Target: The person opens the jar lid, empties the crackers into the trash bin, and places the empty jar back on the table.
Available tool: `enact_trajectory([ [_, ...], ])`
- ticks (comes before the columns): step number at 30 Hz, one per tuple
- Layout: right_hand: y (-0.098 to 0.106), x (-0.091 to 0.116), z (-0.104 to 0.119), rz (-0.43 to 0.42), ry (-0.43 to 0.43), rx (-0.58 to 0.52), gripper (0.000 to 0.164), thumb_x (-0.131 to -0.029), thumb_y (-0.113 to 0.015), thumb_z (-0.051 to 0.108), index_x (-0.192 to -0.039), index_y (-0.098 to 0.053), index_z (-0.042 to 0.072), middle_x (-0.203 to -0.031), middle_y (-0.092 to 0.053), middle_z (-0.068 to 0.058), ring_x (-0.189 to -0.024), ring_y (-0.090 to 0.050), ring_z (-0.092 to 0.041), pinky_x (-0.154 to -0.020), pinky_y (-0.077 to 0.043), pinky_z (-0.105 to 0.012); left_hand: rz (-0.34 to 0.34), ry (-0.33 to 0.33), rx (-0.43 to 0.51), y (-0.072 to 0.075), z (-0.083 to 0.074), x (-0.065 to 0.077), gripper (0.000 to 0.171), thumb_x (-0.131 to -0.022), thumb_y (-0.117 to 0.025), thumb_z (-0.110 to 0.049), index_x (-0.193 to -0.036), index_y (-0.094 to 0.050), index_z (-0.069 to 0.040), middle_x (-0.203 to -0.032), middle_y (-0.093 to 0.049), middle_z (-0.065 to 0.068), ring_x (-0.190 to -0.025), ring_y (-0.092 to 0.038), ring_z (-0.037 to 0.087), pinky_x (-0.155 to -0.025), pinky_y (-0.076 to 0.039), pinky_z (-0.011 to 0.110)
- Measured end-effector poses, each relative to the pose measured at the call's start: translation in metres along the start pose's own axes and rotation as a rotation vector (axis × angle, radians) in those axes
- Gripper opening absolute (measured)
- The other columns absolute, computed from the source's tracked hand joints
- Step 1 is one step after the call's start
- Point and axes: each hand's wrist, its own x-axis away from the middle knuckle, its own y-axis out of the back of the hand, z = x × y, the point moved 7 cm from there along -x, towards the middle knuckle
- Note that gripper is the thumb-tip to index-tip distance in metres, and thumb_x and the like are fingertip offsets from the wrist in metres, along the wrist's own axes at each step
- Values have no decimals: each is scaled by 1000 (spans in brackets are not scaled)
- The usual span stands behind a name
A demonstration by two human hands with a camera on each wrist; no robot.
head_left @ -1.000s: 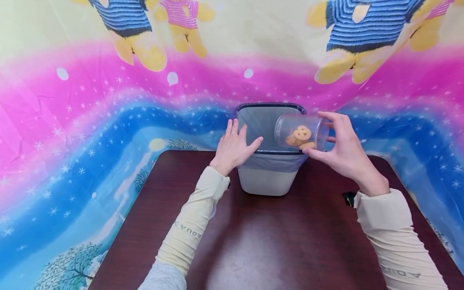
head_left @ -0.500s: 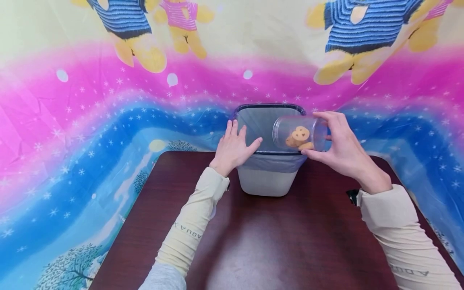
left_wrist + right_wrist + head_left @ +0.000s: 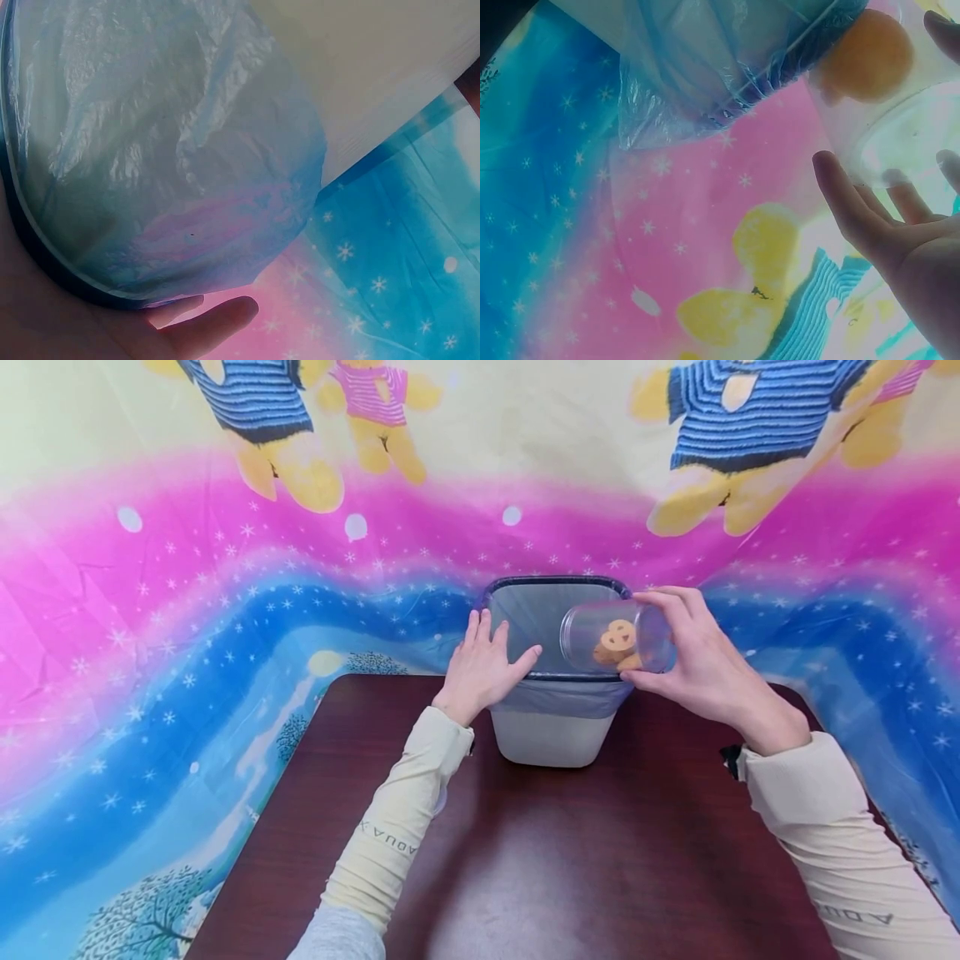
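My right hand (image 3: 705,668) grips a clear plastic jar (image 3: 581,631) lying on its side, its mouth end pointing left over the bin (image 3: 551,739). Several round cookies (image 3: 619,637) with small holes rest inside on the lower wall. In the right wrist view, fingers (image 3: 847,195) spread around the jar's base and an orange-brown cookie (image 3: 874,56) shows through. My left hand (image 3: 480,668) lies with fingers fairly straight against the left rim of the bin. The left wrist view shows its fingers (image 3: 217,322) past the dark rim (image 3: 60,277).
A translucent bag liner (image 3: 562,697) folds over the bin's rim. The bin stands at the far edge of a dark red-brown table (image 3: 525,860). Behind it hangs a printed cloth (image 3: 450,527) with snowflakes and bears.
My right hand and the jar have shifted slightly left, further over the bin. The cookies stay inside the jar. My left hand keeps its place.
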Motion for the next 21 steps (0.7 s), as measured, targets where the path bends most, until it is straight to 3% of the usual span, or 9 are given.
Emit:
enact_trajectory([
  [5, 1, -2, 3, 5, 19, 13, 93, -68, -87, 13, -145, -36, 17, -143, -36, -15, -128, -38, -34, -91, -45, -64, 4, 3, -2, 0, 0, -1, 83, -91, -31, -70, -152, -30, -15, -164, -9, 10, -152, 3, 25, -117, -26, 51],
  [13, 3, -6, 11, -19, 128, 45, 88, -65, -88, 9, -141, -43, 13, -143, -39, -14, -128, -39, -33, -95, -43, -61, 1, 4, 0, -1, 1, -1, 83, -91, -32, -70, -152, -30, -15, -164, -9, 10, -152, 3, 26, -117, -26, 52],
  [21, 2, -7, 12, -16, 143, 44, 86, -65, -87, 9, -139, -45, 13, -142, -39, -14, -129, -38, -33, -96, -42, -61, -8, -2, -4, -1, 0, -1, 83, -91, -31, -71, -152, -31, -14, -163, -10, 11, -152, 2, 26, -116, -27, 51],
])
